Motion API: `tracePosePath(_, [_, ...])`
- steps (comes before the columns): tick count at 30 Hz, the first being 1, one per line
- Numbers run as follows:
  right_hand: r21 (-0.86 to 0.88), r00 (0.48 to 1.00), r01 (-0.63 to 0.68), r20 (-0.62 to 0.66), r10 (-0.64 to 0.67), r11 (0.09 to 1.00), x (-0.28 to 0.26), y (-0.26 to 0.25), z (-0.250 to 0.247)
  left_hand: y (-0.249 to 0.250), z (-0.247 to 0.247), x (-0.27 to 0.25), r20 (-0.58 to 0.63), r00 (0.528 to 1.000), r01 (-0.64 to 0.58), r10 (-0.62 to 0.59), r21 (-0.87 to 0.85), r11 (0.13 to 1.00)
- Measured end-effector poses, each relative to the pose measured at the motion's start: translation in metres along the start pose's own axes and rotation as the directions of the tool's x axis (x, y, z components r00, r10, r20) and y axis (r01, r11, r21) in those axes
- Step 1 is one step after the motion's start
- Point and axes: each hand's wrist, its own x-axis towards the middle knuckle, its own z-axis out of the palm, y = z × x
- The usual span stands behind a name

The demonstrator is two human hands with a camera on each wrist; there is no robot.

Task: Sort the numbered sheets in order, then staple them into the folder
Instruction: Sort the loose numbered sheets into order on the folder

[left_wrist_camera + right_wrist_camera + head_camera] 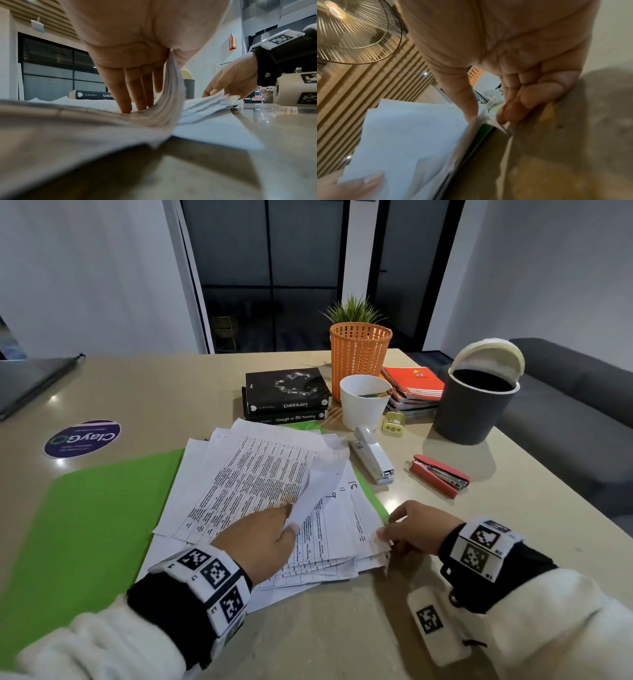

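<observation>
Desk (pixel 496 542): beige top, carrying every item below.

Folder (pixel 85 525): green, lying open and flat beneath the papers, likely so that the ordered set can be fastened straight into it.

Numbered sheets (pixel 260 474): loose, fanned pile on the folder; handwritten numbers show along the right margin, presumably fanned to expose them for sorting.

Left hand (pixel 260 537): fingers press flat on the pile to pin it, while the thumb side of the grip lifts a curl of upper sheets.

Right hand (pixel 419 529): grip closed lightly, thumb and fingertips pinching the right corner of the lower sheets to separate them.

White stapler (pixel 373 458) and red stapler (pixel 440 475): unused, just beyond the pile, within reach for the fastening step.
</observation>
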Motion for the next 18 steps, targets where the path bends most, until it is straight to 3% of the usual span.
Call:
tracePosePath(5, [0.014,0.998,0.009,0.056,-0.01,1.0,0.006,-0.002,0.008,0.001,0.001,0.001,-0.021,1.0,0.006,-0.005,0.024,1.0])
tracePosePath(12, [0.304,0.999,-0.038,0.033,0.029,0.952,0.011,0.006,0.013,0.0,0.001,0.001,-0.018,1.0,-0.011,0.012,0.044,0.999])
tracePosePath(18, [0.388,0.994,-0.054,0.105,0.014,0.92,0.009,0.007,0.015,-0.002,0.003,0.001,-0.013,0.998,-0.052,0.054,0.1,0.994])
